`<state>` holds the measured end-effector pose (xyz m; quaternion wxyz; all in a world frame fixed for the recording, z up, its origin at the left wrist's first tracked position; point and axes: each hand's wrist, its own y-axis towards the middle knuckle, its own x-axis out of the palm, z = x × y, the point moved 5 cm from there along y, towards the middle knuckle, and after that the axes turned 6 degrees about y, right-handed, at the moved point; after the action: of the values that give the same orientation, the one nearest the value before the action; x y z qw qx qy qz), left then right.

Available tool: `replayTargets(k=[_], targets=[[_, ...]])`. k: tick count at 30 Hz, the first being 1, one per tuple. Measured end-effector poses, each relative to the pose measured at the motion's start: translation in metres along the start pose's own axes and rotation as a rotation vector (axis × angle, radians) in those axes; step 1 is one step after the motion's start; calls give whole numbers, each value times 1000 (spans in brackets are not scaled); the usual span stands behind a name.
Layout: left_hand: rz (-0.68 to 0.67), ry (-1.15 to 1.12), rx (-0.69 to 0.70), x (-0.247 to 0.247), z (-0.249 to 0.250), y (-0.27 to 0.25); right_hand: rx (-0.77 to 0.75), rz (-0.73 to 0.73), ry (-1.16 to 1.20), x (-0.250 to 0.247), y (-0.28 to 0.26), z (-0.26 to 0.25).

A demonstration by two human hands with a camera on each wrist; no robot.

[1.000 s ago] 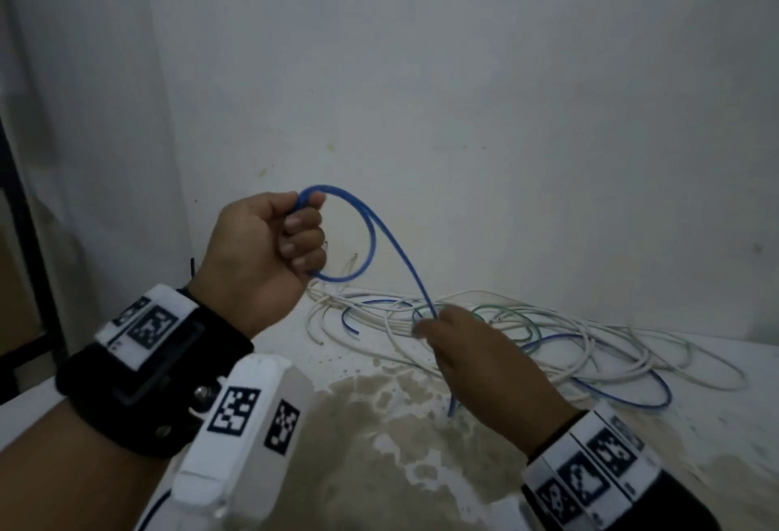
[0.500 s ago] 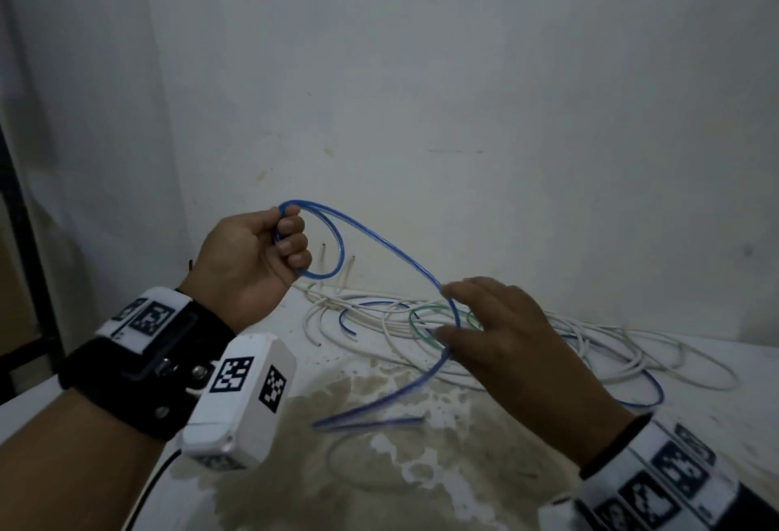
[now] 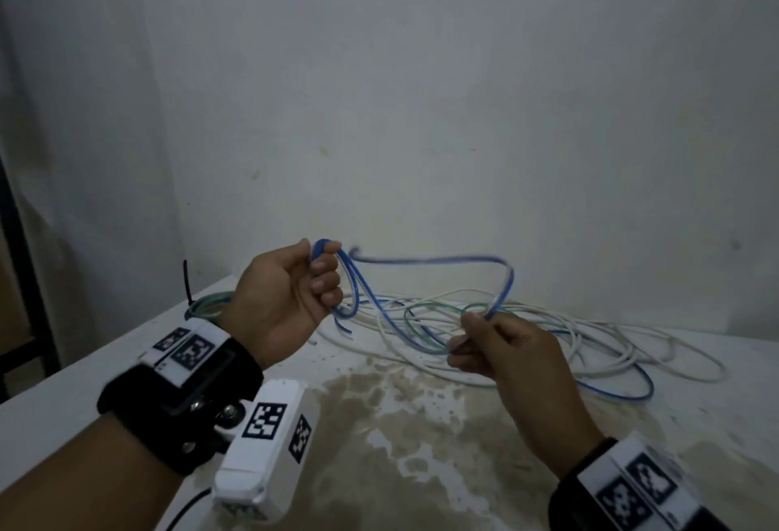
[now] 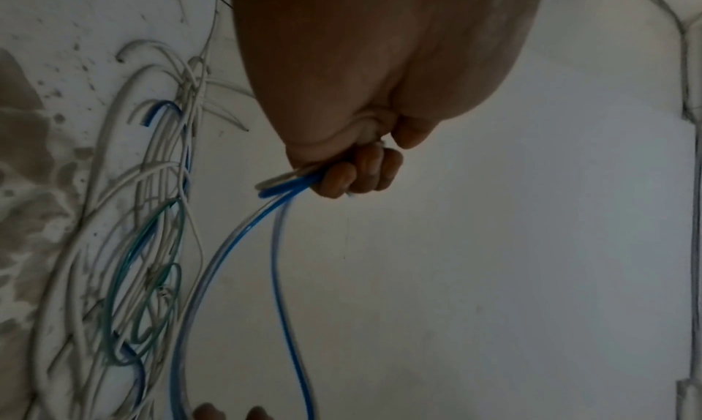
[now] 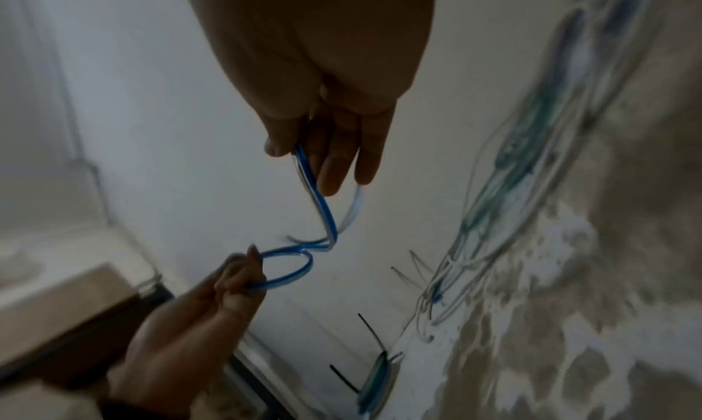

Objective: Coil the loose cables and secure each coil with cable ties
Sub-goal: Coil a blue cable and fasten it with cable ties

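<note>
A blue cable arcs in the air between both hands. My left hand grips small blue loops in its curled fingers, held above the table. My right hand pinches the same blue cable further along, lifted over the pile. A loose tangle of white, green and blue cables lies on the white table against the wall. Behind my left wrist sits a green coil with a black cable tie sticking up.
The table surface has large brownish stains in front of the pile. A white wall stands right behind the cables. A dark frame runs down the far left beyond the table edge.
My right hand has taken hold of the blue cable and lifted it, drawing a new arc toward my left hand. The left hand has kept its loops and risen slightly.
</note>
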<state>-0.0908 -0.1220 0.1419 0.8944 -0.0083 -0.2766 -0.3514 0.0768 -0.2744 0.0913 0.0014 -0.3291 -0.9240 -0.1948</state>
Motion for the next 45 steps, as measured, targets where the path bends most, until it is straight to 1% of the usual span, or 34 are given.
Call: replayTargets(k=[5, 11, 16, 18, 21, 23, 25, 27, 31, 34, 40, 42, 45], targets=[[-52, 9, 1, 7, -8, 0, -79, -113, -133, 21, -10, -14], [-72, 111, 75, 21, -18, -3, -179, -238, -351, 40, -21, -29], [-45, 142, 92, 33, -26, -6, -176, -327, -400, 53, -26, -31], [-31, 187, 95, 36, -28, -8, -185, -340, -408, 54, -28, -32], [-37, 328, 87, 37, -34, -12, -205, -326, -355, 54, -26, -40], [-58, 503, 90, 38, -40, -16, -210, -311, -308, 53, -22, -47], [-116, 662, 97, 42, -47, -21, -229, -305, -311, 53, -15, -55], [-190, 719, 88, 48, -52, -25, -241, -310, -364, 54, -8, -60], [-271, 705, 46, 56, -59, -27, -261, -249, -431, 48, 6, -65], [-264, 687, 19, 55, -63, -27, -280, -241, -471, 46, 16, -63], [-246, 490, -3, 61, -73, -32, -275, -258, -575, 42, 26, -56], [-260, 481, -4, 64, -76, -32, -265, -247, -583, 38, 27, -53], [-287, 525, 36, 68, -78, -33, -268, -226, -608, 32, 28, -50]])
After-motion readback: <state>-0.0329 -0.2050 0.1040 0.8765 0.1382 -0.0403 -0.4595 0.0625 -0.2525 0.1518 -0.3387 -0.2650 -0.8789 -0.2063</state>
